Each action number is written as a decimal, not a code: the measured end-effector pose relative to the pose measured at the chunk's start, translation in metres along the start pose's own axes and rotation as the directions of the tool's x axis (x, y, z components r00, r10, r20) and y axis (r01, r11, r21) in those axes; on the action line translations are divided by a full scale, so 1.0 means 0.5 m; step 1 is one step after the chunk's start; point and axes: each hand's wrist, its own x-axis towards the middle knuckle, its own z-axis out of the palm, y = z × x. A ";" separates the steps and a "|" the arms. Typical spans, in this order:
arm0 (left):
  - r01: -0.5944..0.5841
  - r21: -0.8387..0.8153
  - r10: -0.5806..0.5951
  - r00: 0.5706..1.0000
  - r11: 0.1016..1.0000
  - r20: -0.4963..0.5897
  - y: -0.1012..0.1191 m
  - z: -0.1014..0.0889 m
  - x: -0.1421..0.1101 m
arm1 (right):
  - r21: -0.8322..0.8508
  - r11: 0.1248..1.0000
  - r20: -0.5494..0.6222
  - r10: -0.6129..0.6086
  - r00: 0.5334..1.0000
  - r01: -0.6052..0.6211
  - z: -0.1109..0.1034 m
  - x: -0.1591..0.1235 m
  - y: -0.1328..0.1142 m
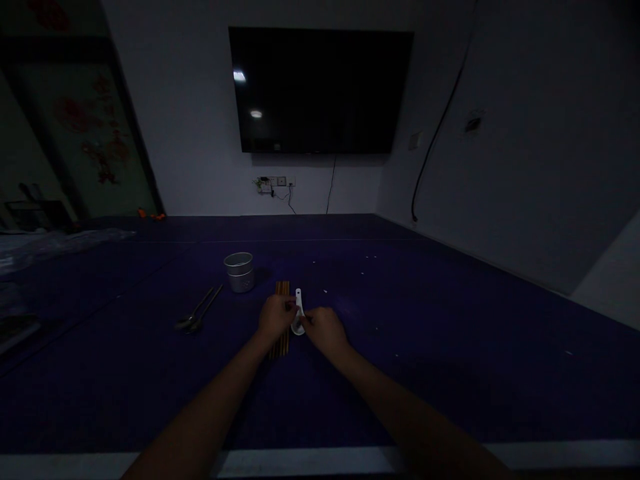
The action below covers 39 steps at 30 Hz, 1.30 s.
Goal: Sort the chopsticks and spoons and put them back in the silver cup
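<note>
A white soup spoon (299,294) lies between my two hands, its handle pointing away from me and its bowl toward me. My left hand (276,316) is closed at the spoon's left side, fingertips at the handle. From the right, my right hand (326,328) pinches the spoon near its bowl. Several wooden chopsticks (283,288) lie side by side under and beside my left hand, partly hidden by it. Farther left, two metal spoons (201,313) rest close together on the purple surface. Behind them a grey perforated metal cup (240,273) stands upright.
The purple tabletop (450,347) carries small white specks. Clear plastic wrapping (75,241) lies at the far left, and small orange items (153,215) sit at the back left. A dark television (320,90) hangs on the wall, with sockets and cables (280,181) below.
</note>
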 end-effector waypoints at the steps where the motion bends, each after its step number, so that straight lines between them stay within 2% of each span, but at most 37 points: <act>1: -0.003 0.002 0.003 1.000 1.000 -0.015 0.003 -0.001 -0.001 | 0.003 1.000 0.000 0.001 1.000 -0.001 -0.001 -0.001 0.000; 4: -0.015 0.075 0.023 0.993 0.997 -0.112 0.015 -0.012 -0.006 | -0.010 1.000 0.001 -0.001 1.000 0.001 -0.007 -0.004 -0.002; 7: 0.034 0.256 0.042 0.958 0.966 -0.283 0.026 -0.040 -0.006 | -0.027 1.000 -0.026 -0.003 1.000 0.002 -0.013 -0.008 -0.005; 12: 0.301 0.466 -0.004 0.843 0.832 -0.537 0.012 -0.122 0.008 | -0.048 0.999 -0.073 -0.003 0.997 0.000 -0.024 -0.014 -0.012; 15: 0.484 0.511 -0.103 0.790 0.710 -0.604 -0.019 -0.169 0.010 | -0.048 0.999 -0.067 -0.018 0.998 0.015 -0.031 -0.018 -0.016; 17: 0.567 0.530 -0.170 0.767 0.630 -0.619 -0.046 -0.192 0.007 | -0.049 0.999 -0.066 -0.021 0.998 0.018 -0.035 -0.020 -0.017; 19: 0.604 0.558 -0.245 0.773 0.570 -0.586 -0.075 -0.207 0.002 | -0.053 0.998 -0.069 -0.024 0.997 0.020 -0.036 -0.022 -0.018; 23: 0.669 0.562 -0.353 0.739 0.486 -0.574 -0.125 -0.224 0.003 | -0.049 0.998 -0.064 -0.047 0.997 0.044 -0.037 -0.023 -0.018; 27: 0.717 0.548 -0.417 0.697 0.431 -0.583 -0.145 -0.231 0.011 | -0.055 0.998 -0.055 -0.041 0.998 0.038 -0.038 -0.023 -0.017; 37: 0.748 0.494 -0.514 0.663 0.443 -0.544 -0.145 -0.244 0.011 | -0.056 0.998 -0.058 -0.042 0.997 0.039 -0.040 -0.023 -0.016; 39: 0.704 0.460 -0.463 0.706 0.542 -0.535 -0.142 -0.246 0.009 | -0.055 0.998 -0.065 -0.040 0.997 0.037 -0.038 -0.022 -0.016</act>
